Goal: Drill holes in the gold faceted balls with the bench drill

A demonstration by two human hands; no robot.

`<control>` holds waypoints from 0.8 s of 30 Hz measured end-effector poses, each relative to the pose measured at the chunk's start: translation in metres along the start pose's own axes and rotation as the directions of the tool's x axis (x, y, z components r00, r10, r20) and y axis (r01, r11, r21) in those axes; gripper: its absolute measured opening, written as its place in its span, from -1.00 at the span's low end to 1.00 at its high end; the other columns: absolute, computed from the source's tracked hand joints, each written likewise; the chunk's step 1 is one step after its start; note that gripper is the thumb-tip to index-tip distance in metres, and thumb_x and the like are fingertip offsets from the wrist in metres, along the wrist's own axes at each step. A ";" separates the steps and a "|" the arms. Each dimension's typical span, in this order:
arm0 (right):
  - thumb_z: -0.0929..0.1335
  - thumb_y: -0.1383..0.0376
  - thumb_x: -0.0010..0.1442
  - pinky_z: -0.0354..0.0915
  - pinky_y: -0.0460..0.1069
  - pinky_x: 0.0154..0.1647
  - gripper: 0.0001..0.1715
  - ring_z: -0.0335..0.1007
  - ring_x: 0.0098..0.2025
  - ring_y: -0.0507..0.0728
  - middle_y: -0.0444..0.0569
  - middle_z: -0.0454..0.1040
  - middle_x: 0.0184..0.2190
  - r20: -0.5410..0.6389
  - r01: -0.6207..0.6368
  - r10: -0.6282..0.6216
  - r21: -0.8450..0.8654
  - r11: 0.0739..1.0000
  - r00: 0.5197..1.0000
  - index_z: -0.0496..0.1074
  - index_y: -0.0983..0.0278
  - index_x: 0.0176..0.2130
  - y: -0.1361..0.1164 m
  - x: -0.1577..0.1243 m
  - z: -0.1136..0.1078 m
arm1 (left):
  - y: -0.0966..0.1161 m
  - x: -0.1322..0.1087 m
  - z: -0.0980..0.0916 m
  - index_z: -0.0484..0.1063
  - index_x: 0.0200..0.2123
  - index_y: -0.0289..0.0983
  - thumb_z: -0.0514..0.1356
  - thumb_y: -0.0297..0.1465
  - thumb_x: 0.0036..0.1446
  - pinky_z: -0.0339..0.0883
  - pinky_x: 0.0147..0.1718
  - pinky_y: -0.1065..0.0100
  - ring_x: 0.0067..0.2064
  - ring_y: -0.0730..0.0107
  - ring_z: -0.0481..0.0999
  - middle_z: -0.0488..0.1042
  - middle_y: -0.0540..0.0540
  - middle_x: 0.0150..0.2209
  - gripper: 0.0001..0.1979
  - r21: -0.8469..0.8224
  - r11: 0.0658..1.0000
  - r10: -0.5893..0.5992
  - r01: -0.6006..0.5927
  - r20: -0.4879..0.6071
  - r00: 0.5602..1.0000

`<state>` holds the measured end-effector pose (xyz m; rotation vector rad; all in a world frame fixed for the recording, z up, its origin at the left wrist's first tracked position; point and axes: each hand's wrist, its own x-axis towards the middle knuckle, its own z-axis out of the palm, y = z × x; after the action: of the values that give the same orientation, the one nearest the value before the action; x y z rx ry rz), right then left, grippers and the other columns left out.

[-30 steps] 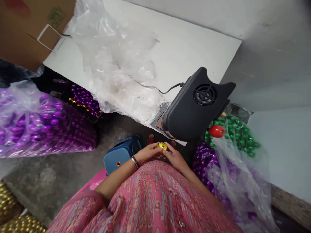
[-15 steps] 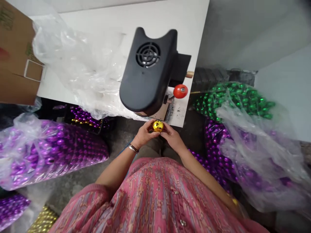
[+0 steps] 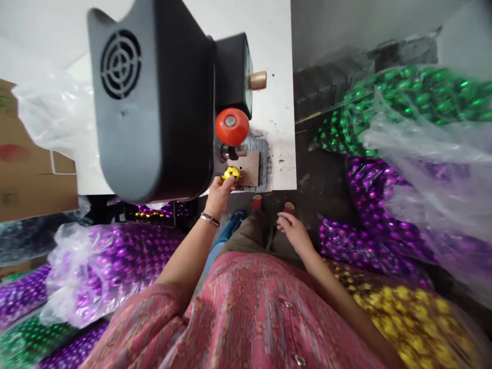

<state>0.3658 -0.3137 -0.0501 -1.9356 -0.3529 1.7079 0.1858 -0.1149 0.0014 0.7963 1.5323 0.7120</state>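
A shiny gold faceted ball (image 3: 232,174) is pinched in the fingers of my left hand (image 3: 220,196). Around it is the base of a black machine (image 3: 184,113), with a brownish plate (image 3: 249,168) just to the right. Above the ball, a short metal shaft (image 3: 234,152) points sideways, and a red knob (image 3: 232,126) sits higher up. My right hand (image 3: 295,230) hovers over my lap, apart from the machine. Its fingers are curled together, and whether anything small is inside them is hidden.
The machine stands on a white table (image 3: 282,169) sprinkled with dark specks. To the left are a cardboard box (image 3: 31,169) and a bag of purple beads (image 3: 119,261). Bags of green beads (image 3: 415,102), purple beads (image 3: 384,215) and gold beads (image 3: 415,318) crowd the right.
The ball has gone from both hands to my left hand alone, up to the machine's base. My right hand has let go and drawn back to the right. The view has shifted closer to the machine.
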 end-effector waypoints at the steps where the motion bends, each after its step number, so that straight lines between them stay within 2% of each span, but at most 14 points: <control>1: 0.35 0.06 0.26 0.46 0.05 -0.08 -0.51 0.51 -0.29 0.04 0.00 0.59 -0.23 -0.016 -0.030 0.031 0.012 0.999 0.999 0.48 0.32 0.05 0.012 -0.002 -0.002 | 0.000 0.002 0.000 0.46 -0.19 -0.27 0.37 -0.27 -0.03 0.31 -0.40 0.50 -0.37 0.54 0.44 0.53 -0.02 -0.30 -0.66 0.005 1.000 0.015 -0.015 -0.005 1.000; 5: 0.35 0.02 0.31 0.46 0.02 -0.15 -0.50 0.48 -0.30 0.01 -0.03 0.55 -0.24 -0.067 -0.117 0.122 0.069 0.991 0.990 0.46 0.34 0.03 0.049 -0.010 -0.012 | 0.001 0.005 0.003 0.44 -0.17 -0.26 0.38 -0.25 -0.04 0.33 -0.36 0.49 -0.32 0.51 0.47 0.53 -0.03 -0.24 -0.63 0.047 0.996 0.072 -0.072 -0.005 0.997; 12: 0.34 0.00 0.32 0.45 -0.03 -0.22 -0.48 0.49 -0.31 0.01 0.00 0.57 -0.19 -0.143 -0.221 0.246 0.167 0.961 0.959 0.44 0.33 0.05 0.092 -0.023 -0.030 | 0.002 0.010 0.013 0.40 -0.18 -0.26 0.36 -0.25 -0.04 0.31 -0.38 0.50 -0.33 0.53 0.44 0.51 -0.02 -0.24 -0.63 0.129 0.985 0.127 -0.119 -0.058 0.990; 18: 0.34 0.04 0.34 0.45 -0.03 -0.22 -0.54 0.48 -0.30 -0.01 -0.02 0.56 -0.19 -0.150 -0.294 0.328 0.207 0.933 0.933 0.44 0.33 0.03 0.119 -0.033 -0.040 | 0.002 0.014 0.016 0.37 -0.17 -0.23 0.36 -0.23 -0.07 0.30 -0.39 0.48 -0.34 0.53 0.44 0.49 -0.02 -0.24 -0.59 0.105 0.987 0.130 -0.124 -0.052 0.990; 24: 0.32 0.03 0.36 0.48 -0.01 -0.19 -0.52 0.48 -0.28 0.00 -0.02 0.54 -0.19 -0.185 -0.321 0.366 0.232 0.918 0.912 0.43 0.33 0.06 0.134 -0.038 -0.046 | 0.004 0.014 0.020 0.37 -0.20 -0.23 0.35 -0.22 -0.07 0.31 -0.39 0.49 -0.35 0.53 0.43 0.48 -0.02 -0.26 -0.62 0.148 0.979 0.150 -0.141 -0.050 0.987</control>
<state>0.3844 -0.4543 -0.0885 -2.1038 0.2517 1.6319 0.2054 -0.1010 -0.0058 1.0113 1.6055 0.7447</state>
